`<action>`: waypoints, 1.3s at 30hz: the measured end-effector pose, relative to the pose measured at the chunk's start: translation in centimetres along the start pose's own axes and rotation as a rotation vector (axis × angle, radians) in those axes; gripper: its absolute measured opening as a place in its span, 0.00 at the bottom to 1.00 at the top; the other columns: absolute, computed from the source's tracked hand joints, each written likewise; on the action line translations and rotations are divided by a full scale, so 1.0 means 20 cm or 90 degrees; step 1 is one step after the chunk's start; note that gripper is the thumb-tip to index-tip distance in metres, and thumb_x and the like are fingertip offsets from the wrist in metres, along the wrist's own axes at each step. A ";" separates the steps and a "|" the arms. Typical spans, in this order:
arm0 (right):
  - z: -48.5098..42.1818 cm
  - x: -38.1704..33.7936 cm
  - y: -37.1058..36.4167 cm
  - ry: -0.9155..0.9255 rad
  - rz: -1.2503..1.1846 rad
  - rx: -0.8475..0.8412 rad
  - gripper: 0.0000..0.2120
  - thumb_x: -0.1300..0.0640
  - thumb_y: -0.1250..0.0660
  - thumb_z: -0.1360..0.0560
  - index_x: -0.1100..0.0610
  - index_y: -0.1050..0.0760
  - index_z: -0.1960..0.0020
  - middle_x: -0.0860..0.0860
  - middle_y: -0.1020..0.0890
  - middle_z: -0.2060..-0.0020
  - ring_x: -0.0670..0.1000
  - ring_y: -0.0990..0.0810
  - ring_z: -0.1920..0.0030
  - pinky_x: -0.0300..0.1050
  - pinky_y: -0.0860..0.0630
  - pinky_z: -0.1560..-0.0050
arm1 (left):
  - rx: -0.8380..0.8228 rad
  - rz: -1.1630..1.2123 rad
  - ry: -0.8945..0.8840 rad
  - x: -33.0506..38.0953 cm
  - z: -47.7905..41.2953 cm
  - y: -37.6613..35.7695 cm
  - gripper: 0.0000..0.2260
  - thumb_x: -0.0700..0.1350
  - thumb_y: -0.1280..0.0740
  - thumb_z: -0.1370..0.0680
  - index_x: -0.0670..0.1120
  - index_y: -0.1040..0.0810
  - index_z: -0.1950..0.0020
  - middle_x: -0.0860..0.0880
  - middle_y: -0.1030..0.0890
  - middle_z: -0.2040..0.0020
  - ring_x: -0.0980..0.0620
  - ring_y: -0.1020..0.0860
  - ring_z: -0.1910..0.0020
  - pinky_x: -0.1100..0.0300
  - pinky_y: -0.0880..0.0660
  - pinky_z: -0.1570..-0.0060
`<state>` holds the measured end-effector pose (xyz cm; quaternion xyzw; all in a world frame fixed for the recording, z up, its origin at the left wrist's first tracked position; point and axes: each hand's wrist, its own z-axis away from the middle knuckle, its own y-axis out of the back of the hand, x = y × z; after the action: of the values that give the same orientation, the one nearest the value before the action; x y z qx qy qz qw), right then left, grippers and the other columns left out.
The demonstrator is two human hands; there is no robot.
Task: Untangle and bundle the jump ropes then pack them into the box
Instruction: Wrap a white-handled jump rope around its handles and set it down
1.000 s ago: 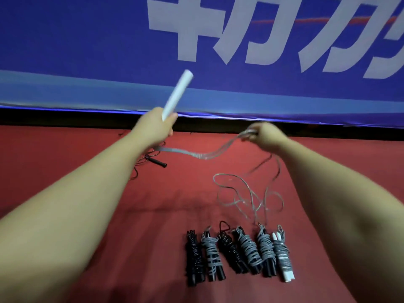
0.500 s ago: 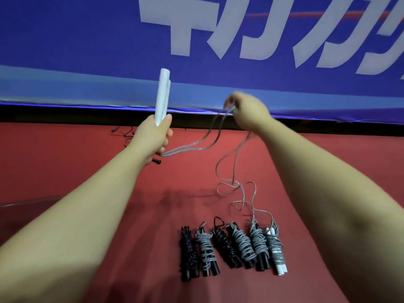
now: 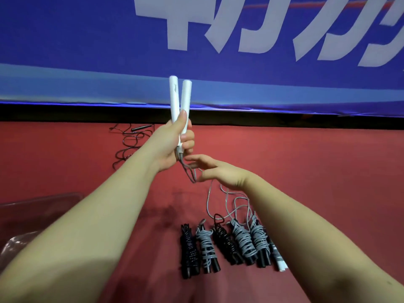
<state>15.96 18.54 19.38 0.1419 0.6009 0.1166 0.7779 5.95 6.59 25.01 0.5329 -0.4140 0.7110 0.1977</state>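
left hand (image 3: 175, 145) clamps both white handles (image 3: 180, 97) upright; right hand (image 3: 218, 171), fingers spread at its 5 o'clock, should run down the grey cord (image 3: 209, 197) evenly before wrapping.

Left hand (image 3: 177, 145): grips two white handles (image 3: 181, 99) upright, side by side.
Right hand (image 3: 220, 172): fingers stretched out, touching the grey cord (image 3: 208, 193) under the handles.
Grey cord: hangs in loose loops to the red surface (image 3: 306, 171).
Bundled ropes (image 3: 227, 243): wound, in a row, black and grey.
Black rope (image 3: 129, 143): tangled, well apart, far left.
Clear box (image 3: 32, 206): left edge.
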 end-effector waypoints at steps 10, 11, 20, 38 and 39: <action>0.00 -0.04 -0.08 0.152 0.226 0.188 0.06 0.56 0.40 0.20 0.57 0.28 0.49 0.45 0.30 0.67 0.41 0.31 0.68 0.35 0.34 0.62 | 0.020 -0.051 -0.107 0.09 0.00 0.08 0.04 0.42 0.42 0.18 0.45 0.31 0.44 0.51 0.29 0.69 0.54 0.28 0.70 0.63 0.27 0.71; 0.01 -0.05 -0.06 0.180 0.283 0.209 0.06 0.55 0.39 0.21 0.57 0.28 0.47 0.43 0.30 0.67 0.42 0.31 0.67 0.37 0.34 0.61 | 0.033 -0.052 -0.113 0.09 0.00 0.10 0.05 0.40 0.42 0.18 0.45 0.31 0.42 0.50 0.29 0.67 0.54 0.28 0.70 0.63 0.27 0.70; 0.04 -0.15 -0.02 0.199 0.412 0.193 0.12 0.51 0.41 0.20 0.54 0.20 0.49 0.45 0.20 0.56 0.46 0.24 0.54 0.45 0.29 0.49 | 0.042 0.031 -0.028 0.08 0.00 0.13 0.11 0.51 0.41 0.19 0.45 0.31 0.42 0.50 0.32 0.65 0.58 0.38 0.76 0.68 0.41 0.77; 0.06 -0.20 0.05 0.226 0.733 0.239 0.15 0.46 0.42 0.21 0.54 0.24 0.43 0.51 0.22 0.49 0.52 0.24 0.46 0.46 0.30 0.57 | 0.126 -0.297 -0.049 -0.04 -0.05 0.18 0.07 0.52 0.41 0.18 0.50 0.33 0.51 0.49 0.33 0.65 0.58 0.38 0.77 0.67 0.40 0.80; 0.06 -0.22 0.07 0.214 0.737 0.241 0.15 0.46 0.42 0.21 0.54 0.24 0.44 0.50 0.22 0.49 0.52 0.24 0.46 0.45 0.31 0.57 | 0.117 -0.338 -0.032 -0.06 -0.03 0.18 0.08 0.54 0.42 0.19 0.50 0.32 0.51 0.49 0.32 0.65 0.58 0.38 0.77 0.67 0.40 0.81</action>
<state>16.07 18.25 24.18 0.5589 0.5509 0.4311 0.4453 3.39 5.15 22.55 0.6562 -0.1984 0.6552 0.3175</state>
